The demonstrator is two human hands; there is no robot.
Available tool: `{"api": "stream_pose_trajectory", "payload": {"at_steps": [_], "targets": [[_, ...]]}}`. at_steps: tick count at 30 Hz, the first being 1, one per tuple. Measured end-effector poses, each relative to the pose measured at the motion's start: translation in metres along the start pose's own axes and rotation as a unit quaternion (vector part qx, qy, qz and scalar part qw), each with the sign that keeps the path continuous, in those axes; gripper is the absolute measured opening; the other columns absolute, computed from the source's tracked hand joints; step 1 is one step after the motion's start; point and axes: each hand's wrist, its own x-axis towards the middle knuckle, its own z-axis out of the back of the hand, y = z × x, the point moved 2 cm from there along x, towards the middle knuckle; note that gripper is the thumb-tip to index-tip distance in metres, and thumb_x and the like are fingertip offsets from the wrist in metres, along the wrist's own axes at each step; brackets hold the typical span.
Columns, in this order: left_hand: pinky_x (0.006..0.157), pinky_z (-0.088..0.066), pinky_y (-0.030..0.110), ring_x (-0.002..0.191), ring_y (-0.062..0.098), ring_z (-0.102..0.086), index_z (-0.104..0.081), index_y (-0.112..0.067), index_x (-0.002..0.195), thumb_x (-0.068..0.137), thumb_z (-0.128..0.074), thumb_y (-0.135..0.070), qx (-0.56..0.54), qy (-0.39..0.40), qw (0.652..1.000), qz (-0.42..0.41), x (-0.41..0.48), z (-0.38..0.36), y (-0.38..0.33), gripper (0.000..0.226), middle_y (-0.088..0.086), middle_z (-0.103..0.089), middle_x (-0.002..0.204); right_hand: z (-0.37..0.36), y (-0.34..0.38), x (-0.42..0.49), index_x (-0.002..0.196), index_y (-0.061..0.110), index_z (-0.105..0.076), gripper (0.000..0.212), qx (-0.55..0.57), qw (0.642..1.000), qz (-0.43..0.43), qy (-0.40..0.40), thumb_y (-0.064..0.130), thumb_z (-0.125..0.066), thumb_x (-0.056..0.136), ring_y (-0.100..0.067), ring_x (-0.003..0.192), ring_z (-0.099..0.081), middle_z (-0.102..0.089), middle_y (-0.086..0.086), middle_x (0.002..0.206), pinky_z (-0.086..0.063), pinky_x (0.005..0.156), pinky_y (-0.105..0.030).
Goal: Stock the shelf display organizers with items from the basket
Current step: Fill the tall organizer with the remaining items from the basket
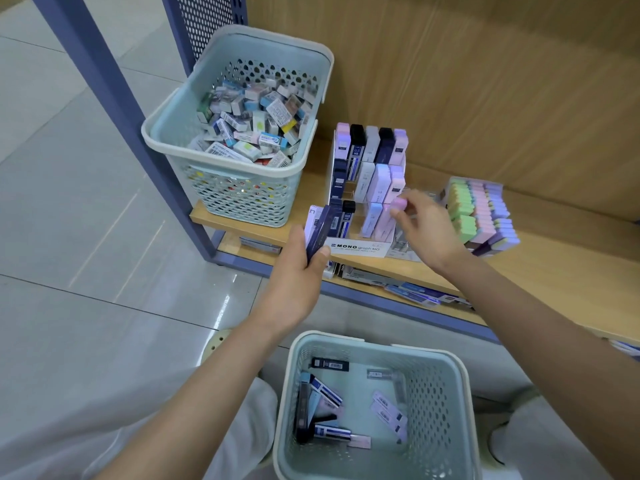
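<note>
A white tiered display organizer [356,249] labelled MONO graph MG stands on the wooden shelf and holds rows of upright lead cases in pink, black, grey and lilac. My right hand [424,230] pinches a pink lead case [398,204] at the organizer's front right slot. To the organizer's left, my left hand [298,271] grips a small stack of dark blue lead cases [320,232]. A pale blue basket [446,379] sits between my knees with several lead cases lying on its bottom.
A second pale blue basket [162,133], full of small erasers, stands on the shelf's left end. A clear organizer of pastel erasers [481,216] sits right of my right hand. More packs lie on the lower shelf [415,292]. Tiled floor stretches left.
</note>
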Motion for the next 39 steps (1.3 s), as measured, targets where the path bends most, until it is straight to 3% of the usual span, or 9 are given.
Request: {"api": "stream_pose_trajectory", "payload": {"at_steps": [4, 14, 17, 19, 22, 25, 30, 34, 39], "targets": [[0.06, -0.035, 0.001, 0.065, -0.016, -0.042, -0.043, -0.011, 0.112, 0.099, -0.041, -0.012, 0.01, 0.001, 1.0, -0.004, 0.003, -0.001, 0.006, 0.013, -0.013, -0.043, 0.08, -0.006, -0.008, 0.001, 0.114, 0.011, -0.054, 0.02, -0.041, 0.999, 0.003, 0.019, 0.012, -0.055, 0.094, -0.022, 0.083, -0.059, -0.059, -0.003, 0.091, -0.051, 0.077, -0.04], [0.063, -0.034, -0.001, 0.079, -0.001, -0.044, -0.041, -0.02, 0.11, 0.099, -0.041, -0.012, 0.002, 0.0, 1.0, 0.007, 0.005, -0.005, 0.01, 0.013, -0.012, -0.045, 0.087, -0.01, -0.01, -0.001, 0.117, 0.005, -0.06, 0.027, -0.206, 0.976, 0.066, 0.013, 0.019, -0.047, 0.098, -0.031, 0.097, -0.057, -0.056, -0.012, 0.111, -0.045, 0.069, -0.036], [0.063, -0.037, 0.016, 0.07, 0.005, -0.041, -0.045, -0.018, 0.107, 0.098, -0.043, -0.013, -0.016, 0.008, 1.0, 0.014, 0.005, -0.007, 0.011, 0.011, -0.008, -0.043, 0.077, -0.009, -0.008, -0.002, 0.116, 0.006, -0.058, 0.024, -0.233, 0.971, 0.055, 0.012, 0.016, -0.047, 0.097, -0.03, 0.103, -0.054, -0.056, -0.011, 0.113, -0.045, 0.072, -0.037], [0.058, -0.032, 0.024, 0.063, 0.009, -0.037, -0.049, -0.019, 0.098, 0.097, -0.045, -0.014, -0.024, 0.019, 0.999, 0.015, 0.006, -0.007, 0.013, 0.006, -0.007, -0.039, 0.069, -0.01, -0.001, -0.006, 0.119, 0.007, -0.056, 0.025, -0.194, 0.979, 0.056, 0.004, 0.013, -0.046, 0.098, -0.026, 0.105, -0.054, -0.054, -0.009, 0.116, -0.044, 0.077, -0.036], [0.054, -0.028, 0.024, 0.055, 0.009, -0.033, -0.049, -0.025, 0.08, 0.095, -0.05, -0.015, -0.02, 0.035, 0.999, 0.018, 0.005, -0.007, 0.014, 0.018, -0.007, -0.037, 0.061, -0.008, 0.026, -0.024, 0.121, 0.012, -0.054, 0.025, 0.018, 0.999, 0.041, 0.003, 0.012, -0.044, 0.098, -0.013, 0.096, -0.055, -0.055, -0.003, 0.116, -0.046, 0.083, -0.026], [0.053, -0.029, 0.022, 0.055, 0.008, -0.035, -0.051, -0.025, 0.077, 0.094, -0.054, -0.014, -0.004, 0.05, 0.998, 0.04, 0.003, -0.007, 0.016, 0.021, -0.006, -0.043, 0.064, -0.005, 0.054, -0.047, 0.123, 0.015, -0.053, 0.027, 0.19, 0.98, 0.026, 0.059, 0.018, -0.045, 0.098, -0.006, 0.092, -0.06, -0.06, 0.004, 0.113, -0.047, 0.082, -0.017], [0.052, -0.029, 0.015, 0.054, 0.004, -0.039, -0.059, -0.013, 0.089, 0.089, -0.062, -0.013, 0.002, 0.07, 0.997, 0.029, -0.003, -0.008, 0.016, 0.003, -0.01, -0.044, 0.061, -0.002, 0.059, -0.069, 0.105, 0.012, -0.064, 0.016, 0.161, 0.983, 0.056, 0.074, 0.011, -0.061, 0.089, -0.001, 0.081, -0.056, -0.054, 0.004, 0.099, -0.042, 0.073, -0.005], [0.046, -0.031, 0.009, 0.043, -0.002, -0.041, -0.054, -0.016, 0.082, 0.089, -0.061, -0.01, -0.09, 0.046, 0.994, 0.031, -0.007, -0.004, 0.012, 0.011, -0.017, -0.048, 0.051, -0.001, 0.051, -0.079, 0.086, 0.022, -0.063, 0.01, 0.151, 0.984, 0.041, 0.088, 0.015, -0.069, 0.084, -0.007, 0.075, -0.055, -0.059, 0.004, 0.084, -0.043, 0.07, -0.011], [0.048, -0.029, 0.011, 0.043, -0.001, -0.039, -0.053, -0.017, 0.079, 0.092, -0.056, -0.011, -0.102, 0.018, 0.995, 0.011, -0.007, -0.004, 0.008, 0.014, -0.019, -0.043, 0.044, -0.01, 0.056, -0.093, 0.092, 0.019, -0.056, 0.016, 0.156, 0.976, 0.031, 0.147, 0.012, -0.068, 0.084, -0.005, 0.08, -0.059, -0.063, 0.005, 0.087, -0.05, 0.076, -0.019]]}}
